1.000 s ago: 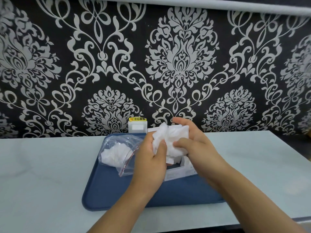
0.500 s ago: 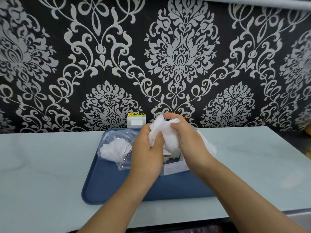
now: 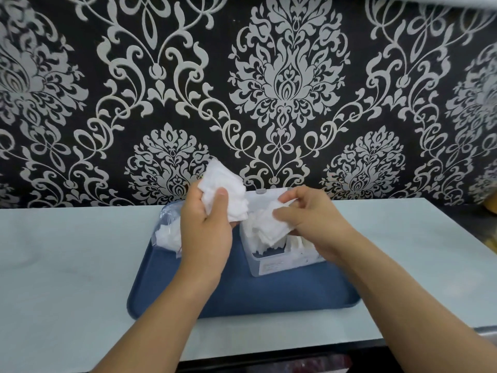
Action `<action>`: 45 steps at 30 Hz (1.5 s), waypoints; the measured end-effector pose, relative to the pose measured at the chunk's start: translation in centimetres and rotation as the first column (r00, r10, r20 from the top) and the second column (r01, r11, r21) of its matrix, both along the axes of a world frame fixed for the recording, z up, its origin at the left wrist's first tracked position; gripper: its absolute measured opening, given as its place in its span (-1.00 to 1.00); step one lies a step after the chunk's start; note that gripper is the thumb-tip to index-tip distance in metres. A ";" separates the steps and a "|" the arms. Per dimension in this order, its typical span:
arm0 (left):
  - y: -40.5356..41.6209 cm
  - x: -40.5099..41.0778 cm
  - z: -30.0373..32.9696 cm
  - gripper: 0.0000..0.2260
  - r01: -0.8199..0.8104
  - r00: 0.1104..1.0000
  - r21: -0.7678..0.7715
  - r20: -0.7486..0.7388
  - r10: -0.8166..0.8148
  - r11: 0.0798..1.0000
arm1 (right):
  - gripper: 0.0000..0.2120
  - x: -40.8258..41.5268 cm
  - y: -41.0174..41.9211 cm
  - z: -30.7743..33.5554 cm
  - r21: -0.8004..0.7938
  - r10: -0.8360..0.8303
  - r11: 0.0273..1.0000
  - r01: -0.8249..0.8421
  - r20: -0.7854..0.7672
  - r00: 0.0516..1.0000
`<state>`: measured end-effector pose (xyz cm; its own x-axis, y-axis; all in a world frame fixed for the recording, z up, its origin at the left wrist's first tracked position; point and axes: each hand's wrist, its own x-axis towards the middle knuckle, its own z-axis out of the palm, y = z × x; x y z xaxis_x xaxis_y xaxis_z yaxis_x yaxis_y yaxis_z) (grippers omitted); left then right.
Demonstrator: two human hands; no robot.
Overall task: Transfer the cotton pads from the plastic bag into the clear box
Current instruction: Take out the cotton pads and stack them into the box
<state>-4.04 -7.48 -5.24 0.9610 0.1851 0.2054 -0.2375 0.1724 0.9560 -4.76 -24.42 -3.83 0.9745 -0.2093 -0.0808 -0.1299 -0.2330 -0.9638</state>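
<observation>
My left hand (image 3: 205,227) grips a bunch of white cotton pads (image 3: 224,193), raised above the blue tray. My right hand (image 3: 313,220) pinches a second bunch of cotton pads (image 3: 265,227) right over the clear box (image 3: 271,265), which stands open on the tray with its lid up at the back. White pads show inside the box. The plastic bag (image 3: 168,230) lies on the tray to the left, partly hidden behind my left hand, with more pads in it.
The blue tray (image 3: 269,297) sits on a pale table (image 3: 67,265) against a black-and-white patterned wall. The table's front edge runs close below the tray. A yellowish object (image 3: 492,203) shows at the far right edge.
The single bundle held by both hands has been split: my left hand keeps one part up, my right hand has moved right and down with the other part, over the box.
</observation>
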 end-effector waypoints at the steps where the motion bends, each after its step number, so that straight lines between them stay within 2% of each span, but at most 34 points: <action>1: -0.2 -0.1 -0.2 -0.78 0.018 1.000 0.006 -0.014 -0.018 1.000 | -0.83 0.2 0.5 -0.3 -0.125 -0.001 0.992 0.006 0.039 0.999; 4: -0.7 -0.5 -0.5 -0.78 0.033 0.999 0.040 -0.012 -0.033 0.999 | -0.87 0.2 1.8 -0.9 -0.457 0.002 0.888 0.055 0.125 0.992; 6: -1.0 -0.8 -0.7 -0.78 0.044 0.999 0.058 0.006 -0.045 0.997 | -0.84 -0.1 2.0 -1.2 -0.554 0.003 0.829 0.077 0.142 0.990; 10: -1.6 -0.9 -1.0 -0.75 0.069 0.997 0.100 0.040 -0.073 0.993 | -0.84 0.1 0.9 -1.3 -0.532 -0.033 0.838 0.125 0.180 0.983; 13: -1.9 -0.7 -1.3 -0.74 0.110 0.994 0.116 0.006 -0.112 0.987 | -0.77 0.3 -0.2 -1.6 -0.535 -0.009 0.844 0.034 0.050 0.999; 16: -2.1 -0.3 -1.9 -0.73 0.205 0.976 0.122 -0.096 -0.194 0.971 | -0.60 0.4 -0.8 -1.8 -0.568 0.011 0.821 -0.054 -0.078 0.997; 17: -2.2 -0.2 -2.1 -0.75 0.229 0.969 0.120 -0.127 -0.214 0.966 | -0.53 0.4 -0.7 -1.8 -0.615 0.020 0.785 -0.083 -0.108 0.994; 19: -2.2 -0.1 -2.3 -0.79 0.244 0.962 0.124 -0.157 -0.224 0.962 | -0.48 0.5 0.1 -1.9 -0.751 0.031 0.648 -0.124 -0.137 0.990; 24: -2.3 -0.3 -2.0 -0.79 0.271 0.959 0.206 -0.138 -0.246 0.940 | -0.61 1.1 2.2 -1.9 -0.944 0.059 0.328 -0.044 -0.026 0.998; 27: -2.4 -0.5 -1.9 -0.79 0.277 0.961 0.305 -0.095 -0.260 0.911 | -0.63 0.9 2.3 -2.1 -0.971 0.047 0.236 -0.039 -0.029 0.998; 29: -2.5 -0.6 -1.9 -0.79 0.264 0.965 0.308 -0.079 -0.252 0.914 | -0.68 0.8 2.0 -2.3 -0.967 0.062 0.247 -0.071 -0.057 0.996; 30: -2.6 -0.6 -1.8 -0.80 0.254 0.967 0.287 -0.077 -0.241 0.924 | -0.71 0.7 1.6 -2.2 -0.947 0.082 0.313 -0.071 -0.048 0.996; 32: -2.6 -0.5 -1.9 -0.81 0.224 0.974 0.232 -0.088 -0.209 0.947 | -0.67 0.6 0.2 -1.5 -0.816 0.133 0.566 -0.116 -0.048 0.990; 34: -2.6 -0.4 -1.9 -0.81 0.218 0.971 0.152 -0.134 -0.198 0.964 | -0.71 0.1 -1.2 -0.2 -0.587 0.143 0.802 -0.106 0.016 0.990; 36: -2.6 -0.4 -1.8 -0.81 0.222 0.962 0.060 -0.178 -0.208 0.973 | -0.86 -0.4 -2.6 0.9 -0.316 0.067 0.948 -0.035 0.090 0.994; 37: -2.6 -0.3 -1.7 -0.81 0.217 0.959 0.023 -0.193 -0.208 0.976 | -0.92 -0.6 -3.2 1.2 -0.225 0.031 0.974 -0.004 0.119 0.992; 38: -2.7 -0.3 -1.6 -0.80 0.209 0.956 -0.015 -0.206 -0.208 0.978 | -0.92 -0.6 -3.5 1.4 -0.199 0.021 0.980 0.010 0.152 0.988; 40: -2.6 -0.3 -1.5 -0.79 0.187 0.953 -0.107 -0.223 -0.207 0.977 | -0.83 -0.4 -3.5 1.3 -0.324 0.127 0.944 -0.069 0.162 0.978; 43: -2.4 -0.3 -1.1 -0.80 0.151 0.949 -0.229 -0.239 -0.206 0.962 | -0.72 -0.4 -2.3 0.8 -0.572 0.443 0.725 -0.384 -0.040 0.896; 45: -2.3 -0.2 -1.1 -0.80 0.151 0.946 -0.230 -0.247 -0.208 0.961 | -0.71 -0.2 -1.4 0.3 -0.667 0.536 0.536 -0.517 -0.204 0.819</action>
